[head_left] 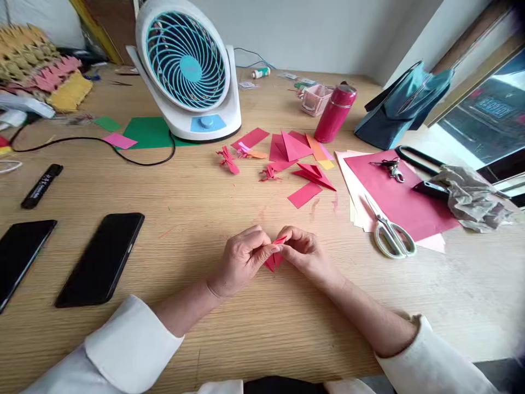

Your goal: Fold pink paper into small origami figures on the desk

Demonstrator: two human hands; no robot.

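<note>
One piece of folded red paper (pixel 278 259) sits between the two hands, low over the tabletop (pixel 192 191), a pair of its points showing below the fingertips toward six o'clock. The left hand (pixel 240 254), at nine o'clock from the paper, pinches it between thumb and bent fingers; the right hand (pixel 307 254), at three o'clock, pinches it the same way — thumb and fingers closed on its edge.

Counting outward from that paper: two small red folded figures (pixel 269 173) lie near twelve and eleven o'clock, with overlapping red slips (pixel 304 195) toward one — too layered to count. One fan (pixel 191 68) stands at eleven, one red flask (pixel 335 115) at one. One pair of scissors (pixel 383 221) lies near three, two phones (pixel 100 260) at nine, and one black marker (pixel 41 186) toward ten.
</note>
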